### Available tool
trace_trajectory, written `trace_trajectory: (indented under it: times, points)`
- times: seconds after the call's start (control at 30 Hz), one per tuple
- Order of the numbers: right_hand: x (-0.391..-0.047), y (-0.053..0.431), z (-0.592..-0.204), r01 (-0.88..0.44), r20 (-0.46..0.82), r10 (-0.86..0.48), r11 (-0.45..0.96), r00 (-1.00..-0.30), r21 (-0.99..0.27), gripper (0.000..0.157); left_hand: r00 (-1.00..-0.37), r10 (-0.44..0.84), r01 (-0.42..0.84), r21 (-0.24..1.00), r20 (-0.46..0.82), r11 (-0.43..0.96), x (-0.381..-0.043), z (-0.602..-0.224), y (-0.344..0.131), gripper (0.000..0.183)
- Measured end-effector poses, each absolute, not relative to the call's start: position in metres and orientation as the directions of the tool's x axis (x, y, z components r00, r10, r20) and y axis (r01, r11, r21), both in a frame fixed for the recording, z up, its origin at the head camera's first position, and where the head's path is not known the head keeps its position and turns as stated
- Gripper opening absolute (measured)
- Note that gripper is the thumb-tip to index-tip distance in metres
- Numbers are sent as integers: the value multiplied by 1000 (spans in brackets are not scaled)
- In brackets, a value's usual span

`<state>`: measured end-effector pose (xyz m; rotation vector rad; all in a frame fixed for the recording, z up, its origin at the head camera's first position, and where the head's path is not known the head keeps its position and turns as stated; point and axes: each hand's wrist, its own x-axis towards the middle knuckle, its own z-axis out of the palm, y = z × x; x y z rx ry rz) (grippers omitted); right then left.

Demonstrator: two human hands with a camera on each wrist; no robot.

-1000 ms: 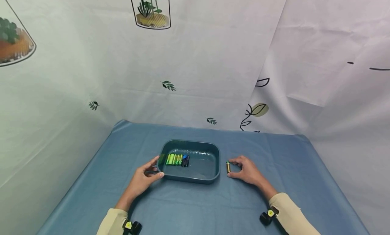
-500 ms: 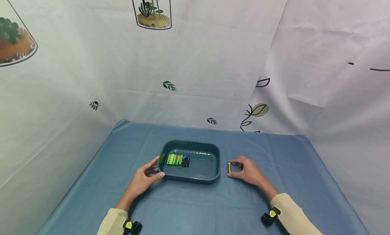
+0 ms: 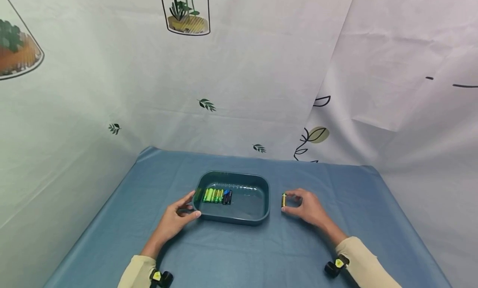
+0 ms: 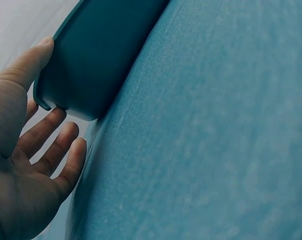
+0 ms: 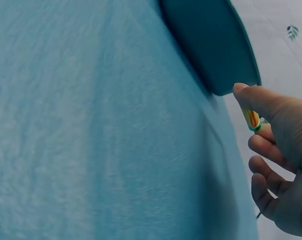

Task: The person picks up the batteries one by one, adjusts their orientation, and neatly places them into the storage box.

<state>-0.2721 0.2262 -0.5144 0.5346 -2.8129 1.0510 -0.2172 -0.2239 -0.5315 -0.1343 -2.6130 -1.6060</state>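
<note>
A dark teal tray [image 3: 257, 216] with rounded corners stands on the blue cloth. Inside its left half lies a row of several green and yellow-green batteries [image 3: 213, 195], ending in dark ones with blue [image 3: 227, 197]. My left hand [image 3: 175, 221] holds the tray's left end, thumb near the front corner and fingers along the side; in the left wrist view some fingers hang free. To the right of the tray, my right hand [image 3: 310, 208] pinches a gold battery with a green end [image 3: 284, 200] by its two ends, between thumb and fingertip. A gap separates the battery from the tray.
Blue cloth [image 3: 239, 255] covers the table, whose far edge runs behind the tray. White printed curtains [image 3: 239, 72] hang at the back and both sides. A black camera is strapped on each wrist, beside beige sleeves [image 3: 364, 261].
My right hand has shifted slightly to the right and up in the head view, still pinching the gold battery. The left hand and the tray have stayed in place.
</note>
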Motion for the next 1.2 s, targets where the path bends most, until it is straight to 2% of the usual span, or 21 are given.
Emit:
trace_trajectory:
  times: [0.47, 0.87, 1.2]
  points:
    - [-269, 215, -483, -316, 219, -230, 733, -948, -602, 51, -995, 41, 101, 885, 92, 454, -217, -531, -224, 76]
    - [-273, 189, -451, -353, 227, -270, 730, -936, -585, 52, -995, 52, 101, 889, 86, 448, -218, -528, -226, 76]
    - [-284, 156, -446, -368, 209, -306, 688, -929, -626, 55, -997, 47, 82, 886, 68, 456, -217, -526, -224, 77]
